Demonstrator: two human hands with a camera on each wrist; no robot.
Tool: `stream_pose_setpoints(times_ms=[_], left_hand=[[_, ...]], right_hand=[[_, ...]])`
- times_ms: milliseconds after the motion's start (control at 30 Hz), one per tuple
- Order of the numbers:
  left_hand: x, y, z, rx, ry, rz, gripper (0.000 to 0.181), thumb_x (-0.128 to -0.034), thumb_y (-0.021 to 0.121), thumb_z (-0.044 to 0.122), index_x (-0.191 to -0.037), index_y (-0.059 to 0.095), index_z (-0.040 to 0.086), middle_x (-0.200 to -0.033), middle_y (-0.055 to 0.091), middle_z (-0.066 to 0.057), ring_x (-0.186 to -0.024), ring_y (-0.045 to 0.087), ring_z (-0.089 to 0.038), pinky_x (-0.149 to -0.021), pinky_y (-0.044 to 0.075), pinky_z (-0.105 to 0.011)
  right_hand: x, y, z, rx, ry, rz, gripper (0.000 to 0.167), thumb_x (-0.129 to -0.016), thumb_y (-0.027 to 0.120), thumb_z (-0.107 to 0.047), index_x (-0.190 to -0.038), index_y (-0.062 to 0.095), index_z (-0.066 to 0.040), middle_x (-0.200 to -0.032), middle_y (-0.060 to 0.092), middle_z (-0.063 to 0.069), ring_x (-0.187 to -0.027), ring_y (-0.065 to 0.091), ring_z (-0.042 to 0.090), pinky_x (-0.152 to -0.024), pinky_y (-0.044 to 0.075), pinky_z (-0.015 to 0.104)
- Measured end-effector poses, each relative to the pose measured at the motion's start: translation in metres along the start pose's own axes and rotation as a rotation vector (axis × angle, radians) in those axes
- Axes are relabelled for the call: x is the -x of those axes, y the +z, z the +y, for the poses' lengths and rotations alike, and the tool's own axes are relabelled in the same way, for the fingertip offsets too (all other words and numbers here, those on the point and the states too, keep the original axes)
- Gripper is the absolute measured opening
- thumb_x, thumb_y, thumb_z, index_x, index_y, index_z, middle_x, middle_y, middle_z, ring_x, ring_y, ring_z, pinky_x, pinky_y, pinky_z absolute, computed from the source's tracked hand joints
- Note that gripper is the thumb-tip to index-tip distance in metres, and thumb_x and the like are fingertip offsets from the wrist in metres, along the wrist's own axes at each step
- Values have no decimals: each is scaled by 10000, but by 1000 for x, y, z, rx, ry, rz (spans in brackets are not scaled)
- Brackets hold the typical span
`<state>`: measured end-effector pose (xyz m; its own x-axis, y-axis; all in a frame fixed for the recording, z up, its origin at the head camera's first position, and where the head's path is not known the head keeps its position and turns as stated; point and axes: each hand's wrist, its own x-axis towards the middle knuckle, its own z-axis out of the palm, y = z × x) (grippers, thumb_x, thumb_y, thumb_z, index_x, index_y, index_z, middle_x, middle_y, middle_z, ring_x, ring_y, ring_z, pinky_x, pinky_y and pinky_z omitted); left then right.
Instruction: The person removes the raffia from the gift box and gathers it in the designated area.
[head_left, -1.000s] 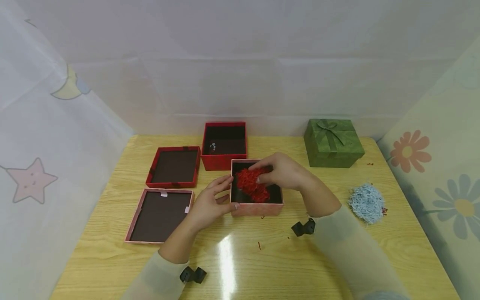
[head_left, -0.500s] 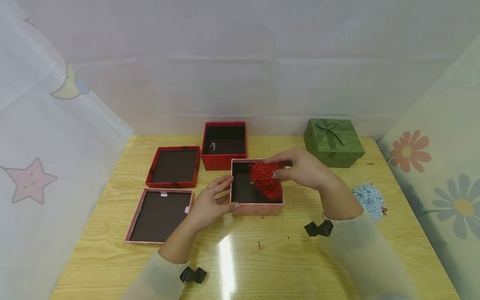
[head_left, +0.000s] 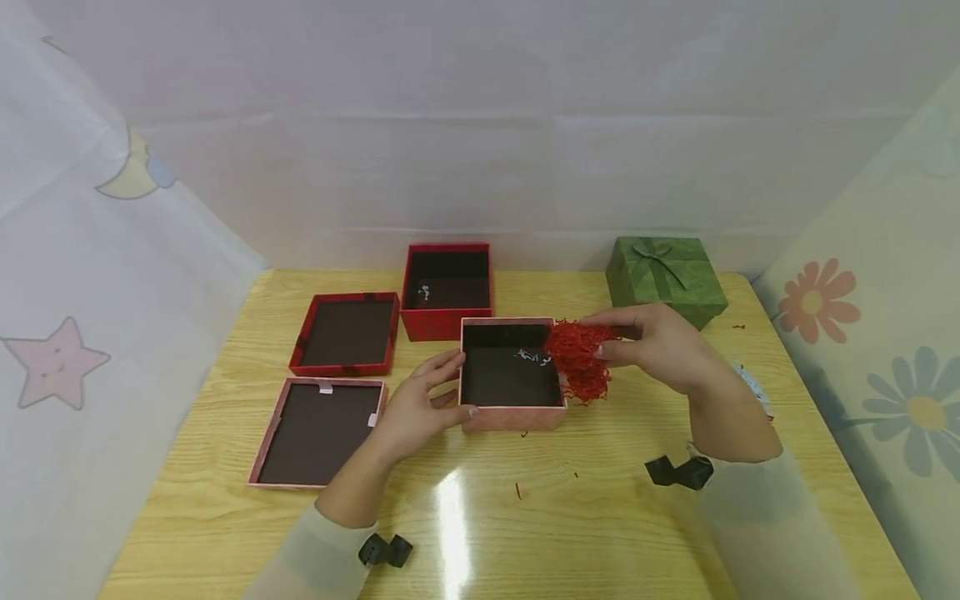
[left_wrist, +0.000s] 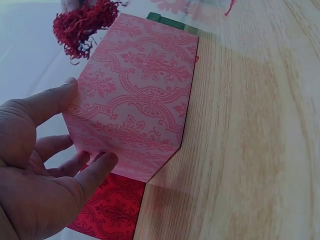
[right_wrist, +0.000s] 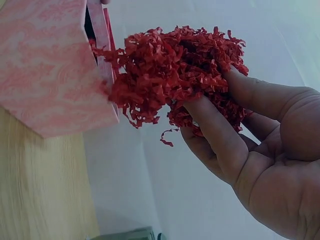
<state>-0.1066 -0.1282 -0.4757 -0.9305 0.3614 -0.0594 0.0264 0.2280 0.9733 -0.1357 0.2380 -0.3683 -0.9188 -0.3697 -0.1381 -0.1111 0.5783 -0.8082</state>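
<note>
With the dial centred on the pink patterned gift box and twelve pointing away from the person, a thin red paper scrap lies at six on the wood-grain table. The shallow pink lid, inside up, is between eight and nine. Closer in on that side, the left hand grips the near-left corner of the pink patterned gift box, thumb on the front wall, fingers on the left. The box stands open, a few pale-blue paper strands on its dark floor. At three, the right hand pinches a clump of red shredded paper between thumb and fingers, overlapping the box's right rim; whether it touches there I cannot tell. Beyond that wrist, the pale-blue shredded paper pile is mostly hidden. The shallow red lid, inside up, sits between nine and ten. Farther off are an open red box towards eleven, holding a pale-blue scrap, and a closed green gift box with a bow at two.
</note>
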Motion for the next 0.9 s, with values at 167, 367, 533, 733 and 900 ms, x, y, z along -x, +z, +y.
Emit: stream_pose_setpoints(times_ms=[167,367,533,733,900], left_hand=[[0,0,-2,0,-1,2,832,-858,860,73,-1577,445,122,-1646,337,-7,-1435,462,-368,-1075,497,-458],[0,0,-1,-3,-1,1,839,-857,862,77,-1580,440,134,-1640,338,29,-1440,464,-303,-1076,498,-456],[1,0,-2,0,9,-1,851,-852,869,82,-1583,436,133,-1650,328,0,-1451,446,-299,-1075,498,-457],[0,-1,-2,3,15,-8,848,-854,868,83,-1582,436,138,-1644,332,13,-1467,424,-281,-1082,495,-448],[0,0,-2,-7,9,-6,844,-858,867,93,-1582,438,155,-1632,337,48,-1455,443,-306,-1074,503,-431]], right_hand=[[14,-6,9,12,48,17,406,-959,740,-192,-1353,707,-284,-1234,715,10,-987,725,173,-905,569,414],[30,-9,28,-35,79,37,398,-985,722,-188,-1380,690,-214,-1261,709,77,-960,740,194,-875,592,383],[40,-8,44,-168,72,45,427,-995,680,-72,-1421,645,-89,-1337,661,192,-1015,747,187,-882,617,352],[53,-10,63,-218,69,72,425,-1006,684,-87,-1421,620,-19,-1298,689,167,-1032,744,167,-878,621,331],[66,-14,76,-179,112,93,446,-1011,696,-143,-1436,613,-37,-1278,696,161,-1019,740,163,-882,618,329]])
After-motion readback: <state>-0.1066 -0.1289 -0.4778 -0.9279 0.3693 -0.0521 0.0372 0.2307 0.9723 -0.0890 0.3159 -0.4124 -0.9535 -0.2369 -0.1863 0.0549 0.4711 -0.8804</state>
